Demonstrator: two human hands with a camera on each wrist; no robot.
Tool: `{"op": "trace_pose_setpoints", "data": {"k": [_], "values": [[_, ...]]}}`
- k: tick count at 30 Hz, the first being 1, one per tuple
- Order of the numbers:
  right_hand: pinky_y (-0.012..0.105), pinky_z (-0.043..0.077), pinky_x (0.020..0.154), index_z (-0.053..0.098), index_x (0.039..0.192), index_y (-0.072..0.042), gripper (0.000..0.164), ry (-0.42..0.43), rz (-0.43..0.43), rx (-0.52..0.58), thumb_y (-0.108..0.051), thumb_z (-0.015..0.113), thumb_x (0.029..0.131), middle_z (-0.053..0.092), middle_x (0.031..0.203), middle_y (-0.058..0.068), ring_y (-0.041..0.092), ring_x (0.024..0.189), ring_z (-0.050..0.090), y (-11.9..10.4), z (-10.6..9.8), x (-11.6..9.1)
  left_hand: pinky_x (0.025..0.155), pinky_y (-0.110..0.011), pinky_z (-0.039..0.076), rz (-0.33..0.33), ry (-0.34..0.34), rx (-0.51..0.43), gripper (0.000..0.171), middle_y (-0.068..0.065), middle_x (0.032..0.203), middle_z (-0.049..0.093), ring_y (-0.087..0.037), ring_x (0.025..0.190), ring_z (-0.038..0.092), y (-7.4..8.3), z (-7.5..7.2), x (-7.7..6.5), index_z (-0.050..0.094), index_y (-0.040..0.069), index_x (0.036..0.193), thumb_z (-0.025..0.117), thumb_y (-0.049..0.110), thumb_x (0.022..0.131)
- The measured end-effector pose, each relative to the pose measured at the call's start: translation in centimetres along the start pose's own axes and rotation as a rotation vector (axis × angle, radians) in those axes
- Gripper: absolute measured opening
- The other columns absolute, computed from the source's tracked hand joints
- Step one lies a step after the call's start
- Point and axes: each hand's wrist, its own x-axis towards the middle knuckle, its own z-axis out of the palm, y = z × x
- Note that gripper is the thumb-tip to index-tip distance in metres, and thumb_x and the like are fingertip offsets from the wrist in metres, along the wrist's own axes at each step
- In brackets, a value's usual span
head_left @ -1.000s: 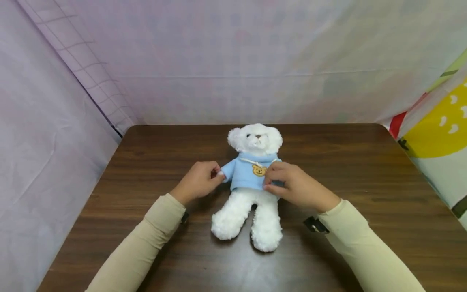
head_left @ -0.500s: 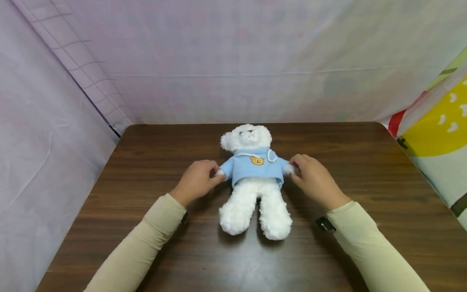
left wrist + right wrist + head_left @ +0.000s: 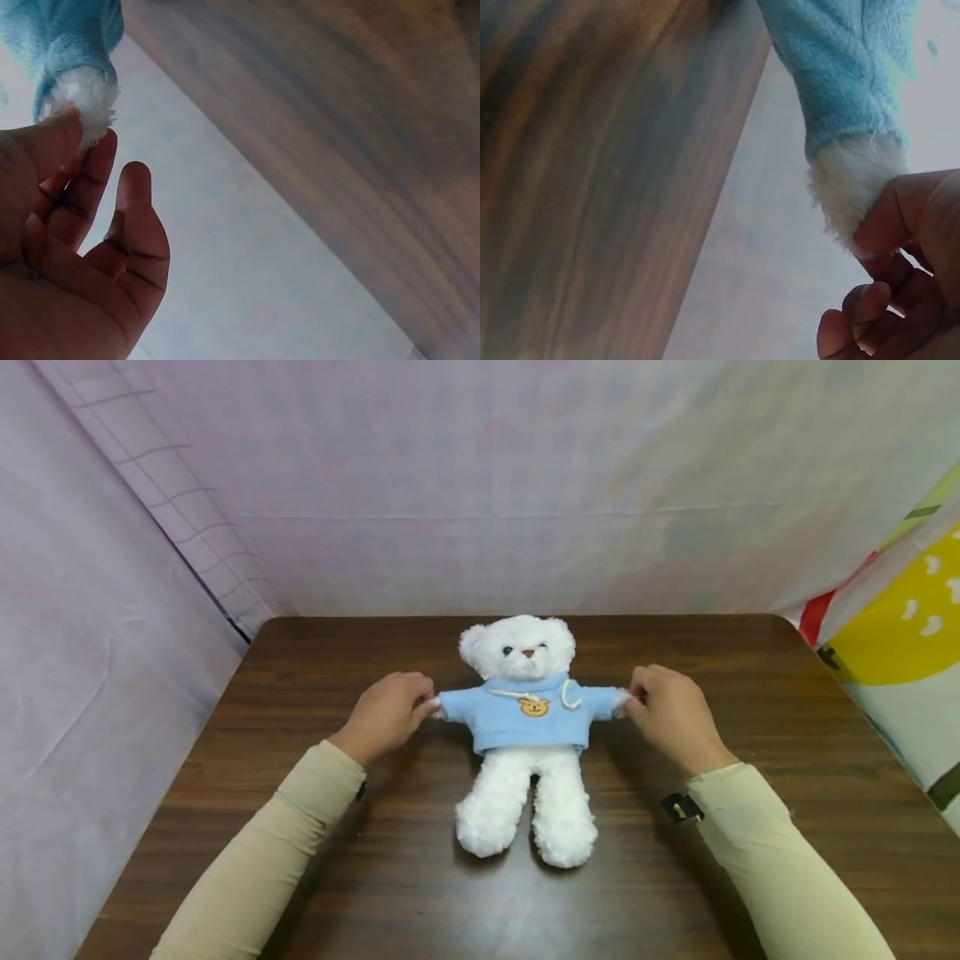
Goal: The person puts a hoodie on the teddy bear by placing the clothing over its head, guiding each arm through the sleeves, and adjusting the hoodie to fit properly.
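A white teddy bear (image 3: 495,814) lies face up on the brown wooden table, its head toward the far edge. It wears a light blue top (image 3: 510,727) with a small bear-face patch and a white cord at the neck. My left hand (image 3: 386,714) pinches the paw on the left between thumb and fingers; in the left wrist view the white paw (image 3: 90,97) pokes out of the blue sleeve. On the other side my right hand (image 3: 673,714) pinches the opposite paw (image 3: 851,180). Both bear arms are stretched out sideways.
The wooden table (image 3: 787,735) reaches back to a pale cloth curtain (image 3: 480,485). Another white curtain (image 3: 97,652) hangs on the left, and a cloth with a yellow print (image 3: 900,627) hangs on the right.
My right hand has gone from the bear's front to its paw on the right. Both hands have moved outward, spreading the bear's arms, and the head now faces up more squarely.
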Motion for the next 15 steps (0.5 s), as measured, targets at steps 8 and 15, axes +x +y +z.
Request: {"op": "trace_pose_setpoints", "data": {"k": [8,15], "values": [[0.042,0.043,0.066,0.061,0.085,-0.004,0.010,-0.116,-0.040,0.047,0.004,0.065,0.088,0.058,0.084,0.010,0.026,0.073,0.051,0.5,0.3,0.1,0.074,-0.037,0.049,0.008,-0.022,-0.128,0.014,-0.002,0.092,0.061,-0.018,0.081,0.058,0.2,1.0,0.6,0.065,0.010,0.093,0.069,0.023,0.096],[0.058,0.044,0.087,0.063,0.113,0.004,0.021,-0.219,-0.023,0.066,-0.007,0.061,0.095,0.059,0.113,0.022,0.041,0.104,0.057,1.5,-1.2,-0.4,0.095,-0.044,0.046,-0.037,0.052,-0.177,0.033,-0.011,0.118,0.062,-0.028,0.113,0.057,0.5,0.3,0.0,0.065,0.003,0.115,0.067,0.031,0.097]]}}
